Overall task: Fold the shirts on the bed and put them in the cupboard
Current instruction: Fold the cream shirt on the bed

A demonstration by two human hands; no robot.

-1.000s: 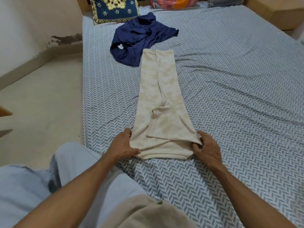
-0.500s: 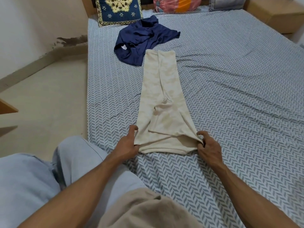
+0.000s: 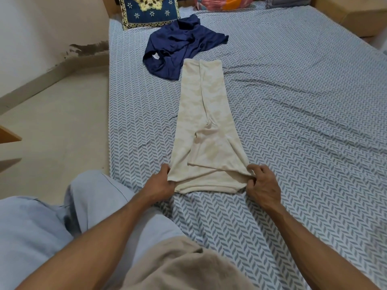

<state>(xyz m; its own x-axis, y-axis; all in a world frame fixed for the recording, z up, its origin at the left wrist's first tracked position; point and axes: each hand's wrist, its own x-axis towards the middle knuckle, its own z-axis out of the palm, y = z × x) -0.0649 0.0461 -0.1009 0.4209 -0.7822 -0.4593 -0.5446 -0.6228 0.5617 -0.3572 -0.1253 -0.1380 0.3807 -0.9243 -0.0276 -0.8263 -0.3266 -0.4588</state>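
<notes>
A cream shirt point(image 3: 204, 126) lies on the bed point(image 3: 293, 122), folded lengthwise into a long narrow strip that runs away from me. My left hand point(image 3: 161, 182) pinches its near left corner. My right hand point(image 3: 262, 185) pinches its near right corner. The near edge is lifted slightly off the sheet. A dark blue shirt point(image 3: 182, 45) lies crumpled beyond the strip's far end, touching it.
A blue embroidered cushion point(image 3: 149, 10) and a pink-orange pillow point(image 3: 224, 1) sit at the bed's head. A wooden bedside unit point(image 3: 360, 15) stands at the far right. Bare floor point(image 3: 54, 114) runs along the bed's left side. My knee in light trousers point(image 3: 94, 197) rests at the bed edge.
Both hands have kept their hold on the near corners of the cream shirt and moved them slightly away from me. The camera has shifted a little.
</notes>
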